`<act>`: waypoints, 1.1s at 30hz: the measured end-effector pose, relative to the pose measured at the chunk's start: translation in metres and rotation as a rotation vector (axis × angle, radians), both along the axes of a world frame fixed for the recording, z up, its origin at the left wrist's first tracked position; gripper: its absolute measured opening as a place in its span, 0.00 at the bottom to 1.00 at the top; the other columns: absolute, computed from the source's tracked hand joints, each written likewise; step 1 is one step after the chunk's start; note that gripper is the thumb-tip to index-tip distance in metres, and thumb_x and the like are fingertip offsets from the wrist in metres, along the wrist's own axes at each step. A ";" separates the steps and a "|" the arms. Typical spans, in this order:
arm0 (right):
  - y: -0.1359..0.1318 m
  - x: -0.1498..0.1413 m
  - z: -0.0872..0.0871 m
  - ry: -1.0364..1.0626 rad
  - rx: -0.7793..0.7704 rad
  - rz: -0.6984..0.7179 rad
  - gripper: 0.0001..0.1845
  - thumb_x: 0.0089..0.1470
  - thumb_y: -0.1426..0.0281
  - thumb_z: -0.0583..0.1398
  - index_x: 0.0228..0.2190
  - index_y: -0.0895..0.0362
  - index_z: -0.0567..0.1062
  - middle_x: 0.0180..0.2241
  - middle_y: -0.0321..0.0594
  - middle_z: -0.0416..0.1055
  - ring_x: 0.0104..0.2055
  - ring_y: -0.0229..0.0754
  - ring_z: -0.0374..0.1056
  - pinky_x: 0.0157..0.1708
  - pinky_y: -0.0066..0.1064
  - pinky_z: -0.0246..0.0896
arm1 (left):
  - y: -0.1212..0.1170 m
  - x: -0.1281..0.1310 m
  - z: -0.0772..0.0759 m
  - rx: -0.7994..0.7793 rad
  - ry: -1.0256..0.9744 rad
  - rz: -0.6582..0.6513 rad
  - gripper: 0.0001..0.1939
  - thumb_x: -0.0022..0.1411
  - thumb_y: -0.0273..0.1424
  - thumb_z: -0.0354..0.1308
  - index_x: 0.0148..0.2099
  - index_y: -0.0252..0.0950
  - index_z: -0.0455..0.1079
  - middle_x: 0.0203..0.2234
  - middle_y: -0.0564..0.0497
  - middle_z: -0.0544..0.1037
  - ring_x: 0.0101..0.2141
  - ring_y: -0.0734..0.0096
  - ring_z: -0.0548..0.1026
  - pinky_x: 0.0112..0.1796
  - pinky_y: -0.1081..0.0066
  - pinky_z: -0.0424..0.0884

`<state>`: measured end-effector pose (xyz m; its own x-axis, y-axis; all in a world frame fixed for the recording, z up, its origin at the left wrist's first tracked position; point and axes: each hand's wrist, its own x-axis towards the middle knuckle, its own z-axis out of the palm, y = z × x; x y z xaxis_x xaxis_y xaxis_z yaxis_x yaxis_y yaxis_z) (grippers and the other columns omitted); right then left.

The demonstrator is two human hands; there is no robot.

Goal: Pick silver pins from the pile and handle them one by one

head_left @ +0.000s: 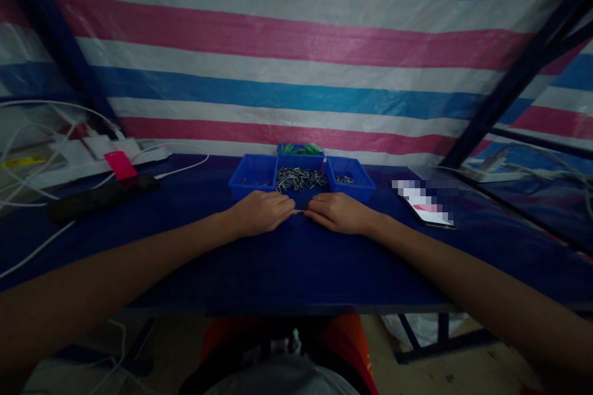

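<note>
A small, thin metal piece (pixel 301 212) spans the gap between my two hands, just above the blue table. My left hand (pixel 266 212) is closed, pinching its left end. The fingers of my right hand (pixel 341 212) are closed on the other end. The piece is too small to tell its exact kind. Directly behind the hands lies a pile of slim silvery metal pieces (pixel 302 179). Left of the pile is a blue bin (pixel 254 166) with a few pieces in it. The right blue bin (pixel 364 180) holds a small heap of similar ones.
Behind the pile, another blue bin holds green items (pixel 300 149). A lit phone (pixel 424 203) lies to the right on the table (pixel 296 271). At left are a dark phone-like object (pixel 102 197), a pink card (pixel 120 165) and white cables (pixel 183 168). Striped sheeting (pixel 296 92) hangs behind.
</note>
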<state>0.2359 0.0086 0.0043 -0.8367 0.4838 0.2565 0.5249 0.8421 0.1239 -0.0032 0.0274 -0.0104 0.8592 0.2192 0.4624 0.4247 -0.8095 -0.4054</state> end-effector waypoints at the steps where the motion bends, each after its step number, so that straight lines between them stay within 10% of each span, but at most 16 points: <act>1: 0.000 0.000 0.000 -0.002 0.005 0.002 0.19 0.69 0.65 0.47 0.31 0.59 0.71 0.27 0.39 0.68 0.28 0.36 0.62 0.32 0.27 0.55 | 0.000 0.000 0.000 -0.004 0.002 0.001 0.21 0.75 0.36 0.38 0.34 0.34 0.67 0.25 0.51 0.75 0.26 0.72 0.73 0.27 0.73 0.64; 33: 0.004 0.007 0.000 -0.001 0.101 0.037 0.18 0.68 0.68 0.47 0.34 0.60 0.73 0.28 0.41 0.69 0.30 0.38 0.63 0.32 0.29 0.57 | -0.004 0.000 0.005 -0.018 -0.047 0.006 0.17 0.74 0.32 0.40 0.39 0.32 0.68 0.30 0.49 0.76 0.32 0.71 0.75 0.32 0.72 0.69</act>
<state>0.2426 0.0122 0.0041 -0.8540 0.4242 0.3010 0.4932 0.8443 0.2095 -0.0032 0.0234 -0.0050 0.8353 0.2330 0.4980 0.4480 -0.8136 -0.3707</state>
